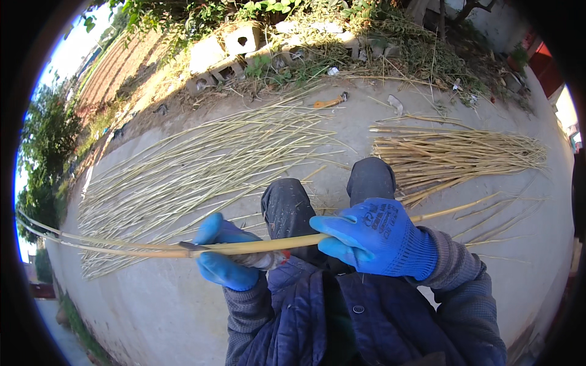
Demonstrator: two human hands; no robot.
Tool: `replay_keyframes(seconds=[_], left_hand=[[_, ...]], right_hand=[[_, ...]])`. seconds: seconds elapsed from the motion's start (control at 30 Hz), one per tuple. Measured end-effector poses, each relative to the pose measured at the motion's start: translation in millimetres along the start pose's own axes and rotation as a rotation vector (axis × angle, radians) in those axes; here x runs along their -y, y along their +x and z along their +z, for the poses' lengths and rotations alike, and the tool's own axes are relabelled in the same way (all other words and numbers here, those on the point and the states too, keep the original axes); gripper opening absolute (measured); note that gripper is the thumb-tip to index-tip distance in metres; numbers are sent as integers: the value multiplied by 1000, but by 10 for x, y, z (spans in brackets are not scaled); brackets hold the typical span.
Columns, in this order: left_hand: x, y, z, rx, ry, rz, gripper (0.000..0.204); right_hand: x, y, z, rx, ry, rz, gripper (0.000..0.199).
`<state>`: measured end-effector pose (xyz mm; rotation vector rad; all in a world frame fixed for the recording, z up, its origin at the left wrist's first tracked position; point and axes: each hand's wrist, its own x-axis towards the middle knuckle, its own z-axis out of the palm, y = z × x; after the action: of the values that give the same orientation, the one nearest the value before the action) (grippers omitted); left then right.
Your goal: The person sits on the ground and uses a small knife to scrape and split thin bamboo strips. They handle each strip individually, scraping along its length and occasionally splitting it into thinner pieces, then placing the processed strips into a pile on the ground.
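A long yellow cane (274, 244) runs across in front of my lap, from the far left to beyond my right hand. My right hand (366, 235), in a blue work glove, is closed around it. My gloved left hand (229, 253) is closed on a knife (259, 260) with a pale wrapped handle and a reddish end. Its dark blade (194, 246) sits at the cane, just beyond the left thumb. Left of the blade the cane parts into thin strips (91, 243) reaching the picture's edge. How the left fingers touch the cane is partly hidden.
Split pale strips (207, 161) lie spread on the concrete ahead and left. A bundle of whole canes (458, 151) rests at right, with loose thin stalks (497, 229) nearer me. An orange-handled tool (329, 102) lies ahead. Hollow blocks (243, 39) and dry weeds border the far side.
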<state>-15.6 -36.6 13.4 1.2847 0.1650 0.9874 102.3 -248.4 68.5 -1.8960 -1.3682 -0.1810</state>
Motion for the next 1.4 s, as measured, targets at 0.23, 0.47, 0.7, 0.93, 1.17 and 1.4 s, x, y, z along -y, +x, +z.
replay_keyframes(seconds=[0.23, 0.47, 0.7, 0.93, 1.17, 1.4], left_hand=[[108, -87, 210, 236, 128, 245, 54], [13, -75, -209, 28, 51, 62, 57], [224, -363, -298, 208, -91, -144, 60], [246, -361, -430, 196, 107, 93, 64], [-28, -152, -537, -236, -36, 106, 60], [159, -285, -594, -395, 74, 45, 58]], right_hand=[[124, 97, 48, 181, -87, -101, 35], [84, 150, 53, 46, -62, -129, 36], [219, 255, 255, 33, -131, -214, 35], [437, 438, 378, 250, -104, -220, 33], [333, 505, 424, 211, -58, -252, 40], [323, 669, 715, 273, 5, -222, 31]])
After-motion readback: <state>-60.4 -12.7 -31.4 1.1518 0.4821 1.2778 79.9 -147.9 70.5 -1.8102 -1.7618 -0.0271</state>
